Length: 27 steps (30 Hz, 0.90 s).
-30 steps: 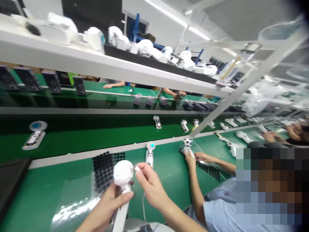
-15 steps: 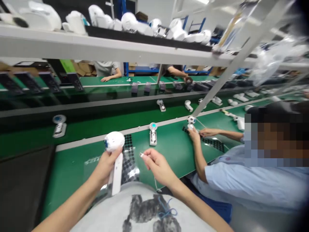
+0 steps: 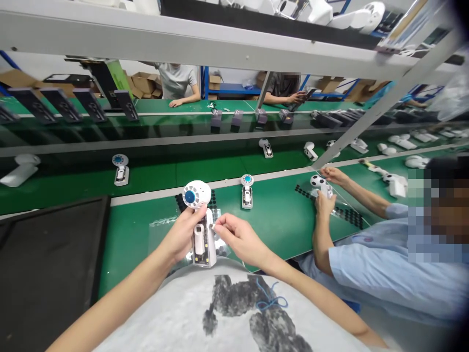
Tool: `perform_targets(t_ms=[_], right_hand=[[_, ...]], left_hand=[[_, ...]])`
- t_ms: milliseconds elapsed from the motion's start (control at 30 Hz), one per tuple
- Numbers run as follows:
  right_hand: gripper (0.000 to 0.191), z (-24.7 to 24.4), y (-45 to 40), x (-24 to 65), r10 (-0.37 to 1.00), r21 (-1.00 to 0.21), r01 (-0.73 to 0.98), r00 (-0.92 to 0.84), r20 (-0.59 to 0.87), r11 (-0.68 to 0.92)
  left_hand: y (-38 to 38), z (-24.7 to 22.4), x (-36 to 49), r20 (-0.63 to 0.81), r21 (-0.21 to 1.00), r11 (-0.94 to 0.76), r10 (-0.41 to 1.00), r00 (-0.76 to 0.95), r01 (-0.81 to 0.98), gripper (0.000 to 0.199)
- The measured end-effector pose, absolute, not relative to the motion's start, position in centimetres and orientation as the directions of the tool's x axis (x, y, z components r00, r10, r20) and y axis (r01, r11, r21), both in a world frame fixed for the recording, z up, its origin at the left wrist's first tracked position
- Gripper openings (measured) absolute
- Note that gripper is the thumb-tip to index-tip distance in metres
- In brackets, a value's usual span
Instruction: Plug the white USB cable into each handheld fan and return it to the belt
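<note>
In front of my chest, my left hand (image 3: 185, 230) is wrapped round a white handheld fan (image 3: 209, 244), just below its round head. The head has a blue centre and faces me, while the opened handle shows its inner parts. My right hand (image 3: 238, 237) pinches a small white plug (image 3: 213, 226) with a metal tip, which is at the right side of the handle. Whether the tip is inside the handle or only against it, I cannot tell. Beneath the fan lies a clear plastic sheet with black round dots (image 3: 214, 199).
Another open fan (image 3: 247, 193) lies on the green table (image 3: 278, 215). Several fans lie along the belt (image 3: 164, 171) behind. A black tray (image 3: 47, 264) is at left. At right, a co-worker's hand (image 3: 324, 203) holds a football-patterned fan (image 3: 318, 181). A white shelf beam (image 3: 205, 49) crosses above.
My left hand has turned the fan so its blue centre and opened handle face me. My right hand has brought the plug against the handle's side. The camera view has shifted.
</note>
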State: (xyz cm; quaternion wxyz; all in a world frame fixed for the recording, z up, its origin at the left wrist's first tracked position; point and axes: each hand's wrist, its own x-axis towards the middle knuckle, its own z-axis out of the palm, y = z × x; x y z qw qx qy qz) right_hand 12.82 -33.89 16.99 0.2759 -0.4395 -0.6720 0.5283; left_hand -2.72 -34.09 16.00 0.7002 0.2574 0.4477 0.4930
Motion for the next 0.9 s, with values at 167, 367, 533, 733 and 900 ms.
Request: perform_targets(t_ms=[167,367,533,733,900], right_hand=[[0.017,16.7,-33.6,13.2,0.864,-0.926,0.371,-0.487,-0.127,0.073],[0.018,15.6,-33.6,13.2,0.843,-0.873,0.467,-0.519,-0.141,0.142],[0.018,14.3,-33.3,13.4,0.838,-0.901,0.427,-0.516,-0.176,0.074],[0.02,12.2,-32.7,13.7,0.849,-0.912,0.41,-0.479,-0.224,-0.009],[0.022,10.4,-30.1,18.3,0.927,-0.892,0.419,-0.24,-0.287,-0.167]], left_hand=[[-33.9,16.1,-2.3,-0.349,0.868,0.345,0.935,0.056,-0.357,0.05],[-33.6,15.7,-2.3,-0.344,0.92,0.356,0.934,0.101,-0.162,0.047],[-33.4,15.0,-1.8,-0.475,0.831,0.501,0.865,0.162,-0.242,0.046],[-31.8,12.4,-1.4,-0.426,0.89,0.44,0.896,0.122,-0.118,0.044],[-26.3,8.3,-5.3,-0.332,0.936,0.352,0.903,-0.274,0.027,0.04]])
